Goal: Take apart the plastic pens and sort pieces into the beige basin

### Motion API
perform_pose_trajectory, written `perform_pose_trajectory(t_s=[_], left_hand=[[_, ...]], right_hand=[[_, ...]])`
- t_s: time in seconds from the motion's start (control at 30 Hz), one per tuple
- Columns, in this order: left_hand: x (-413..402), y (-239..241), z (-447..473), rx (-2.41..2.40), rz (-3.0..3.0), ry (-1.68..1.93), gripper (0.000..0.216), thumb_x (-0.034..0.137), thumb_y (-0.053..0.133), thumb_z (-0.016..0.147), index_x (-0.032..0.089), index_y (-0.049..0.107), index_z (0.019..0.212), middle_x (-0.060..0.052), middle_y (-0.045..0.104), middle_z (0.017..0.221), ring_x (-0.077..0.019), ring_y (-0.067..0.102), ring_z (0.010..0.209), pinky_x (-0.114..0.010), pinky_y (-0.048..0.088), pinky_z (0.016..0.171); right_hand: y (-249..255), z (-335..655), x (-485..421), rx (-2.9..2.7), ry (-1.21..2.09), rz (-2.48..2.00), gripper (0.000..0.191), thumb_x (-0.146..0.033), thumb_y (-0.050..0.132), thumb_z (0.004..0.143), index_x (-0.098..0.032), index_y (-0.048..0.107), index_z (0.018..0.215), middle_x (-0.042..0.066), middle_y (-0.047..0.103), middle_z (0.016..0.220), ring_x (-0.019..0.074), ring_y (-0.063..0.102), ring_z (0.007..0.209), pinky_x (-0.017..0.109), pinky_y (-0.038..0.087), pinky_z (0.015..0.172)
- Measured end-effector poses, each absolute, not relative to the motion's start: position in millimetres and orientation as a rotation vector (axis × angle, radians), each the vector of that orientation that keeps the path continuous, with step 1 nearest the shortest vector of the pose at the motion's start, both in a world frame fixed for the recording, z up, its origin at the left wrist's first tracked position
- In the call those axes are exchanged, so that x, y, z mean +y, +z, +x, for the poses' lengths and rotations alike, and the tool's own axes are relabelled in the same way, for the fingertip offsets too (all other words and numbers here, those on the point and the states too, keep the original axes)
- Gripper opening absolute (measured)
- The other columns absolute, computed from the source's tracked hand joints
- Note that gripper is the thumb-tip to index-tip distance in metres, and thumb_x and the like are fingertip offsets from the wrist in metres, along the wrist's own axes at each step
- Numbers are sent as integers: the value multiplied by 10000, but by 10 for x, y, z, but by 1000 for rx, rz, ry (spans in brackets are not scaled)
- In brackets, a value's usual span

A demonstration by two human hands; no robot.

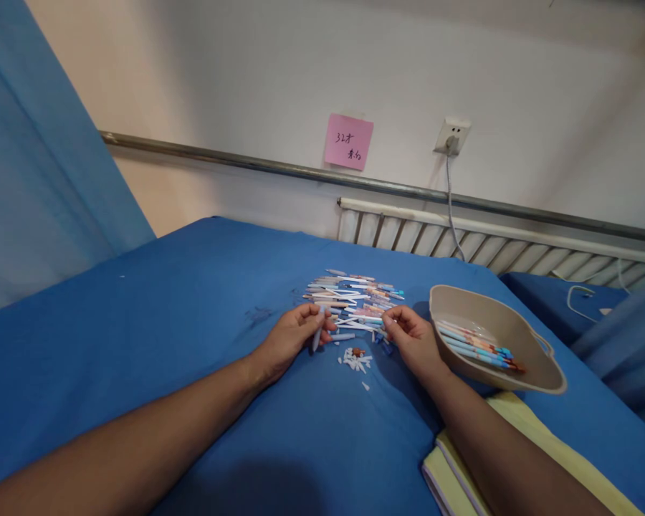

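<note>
My left hand [290, 335] is closed round a pale grey-lilac pen barrel [317, 334], which stands tilted between thumb and fingers. Across from it, my right hand [415, 342] has thumb and forefinger pinched together; whatever sits between them is too small to make out. Just beyond both hands lies a spread of pen parts [349, 295]: coloured barrels, thin white refills and blue and orange pieces. Nearer to me is a small heap of white cone-shaped pen tips [355, 364] with a brown-orange piece among them. One single tip [365, 386] lies apart from the heap.
A beige plastic basin [540, 362] stands right of my right hand, holding several assembled-looking pens [476, 347]. Under my right forearm is a folded yellow towel [516, 412]. Behind the blue-covered bed [193, 287] are a radiator [398, 229], a wall rail and a plugged-in cord [450, 193].
</note>
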State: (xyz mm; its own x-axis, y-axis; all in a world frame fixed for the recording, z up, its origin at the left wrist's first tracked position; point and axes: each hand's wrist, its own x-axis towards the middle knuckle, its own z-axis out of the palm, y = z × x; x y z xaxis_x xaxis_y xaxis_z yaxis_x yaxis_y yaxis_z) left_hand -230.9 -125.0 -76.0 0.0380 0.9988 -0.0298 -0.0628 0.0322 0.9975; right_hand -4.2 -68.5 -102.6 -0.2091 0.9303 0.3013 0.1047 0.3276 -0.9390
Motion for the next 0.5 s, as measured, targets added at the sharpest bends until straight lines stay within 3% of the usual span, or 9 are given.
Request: perform_pose_trajectory(t_s=[0.13, 0.3, 0.5], left_hand=[[-1257, -798, -2307, 1322, 1503, 1195, 257, 401, 593, 791, 168, 583, 898, -7, 627, 768, -134, 566, 685, -264, 474, 672], [-1285, -781, -2331, 1463, 1748, 1143, 236, 379, 553, 822, 192, 636, 940, -23, 671, 906, -187, 594, 858, -337, 463, 840], [-1297, -764, -2338, 1509, 1831, 1122, 216, 334, 545, 833, 203, 651, 969, -18, 690, 955, -195, 616, 901, -332, 464, 867]], right_hand=[[-993, -40, -721, -1612, 997, -938, 238, -429, 564, 803, -191, 559, 797, -37, 474, 558, 95, 417, 495, 201, 334, 445], [-986, -38, -737, -1654, 968, -929, 227, -418, 566, 807, -191, 567, 793, -35, 484, 588, 94, 429, 516, 206, 342, 475], [-1019, -22, -712, -1615, 983, -921, 222, -417, 560, 817, -195, 568, 798, -43, 466, 567, 94, 410, 496, 210, 331, 471]])
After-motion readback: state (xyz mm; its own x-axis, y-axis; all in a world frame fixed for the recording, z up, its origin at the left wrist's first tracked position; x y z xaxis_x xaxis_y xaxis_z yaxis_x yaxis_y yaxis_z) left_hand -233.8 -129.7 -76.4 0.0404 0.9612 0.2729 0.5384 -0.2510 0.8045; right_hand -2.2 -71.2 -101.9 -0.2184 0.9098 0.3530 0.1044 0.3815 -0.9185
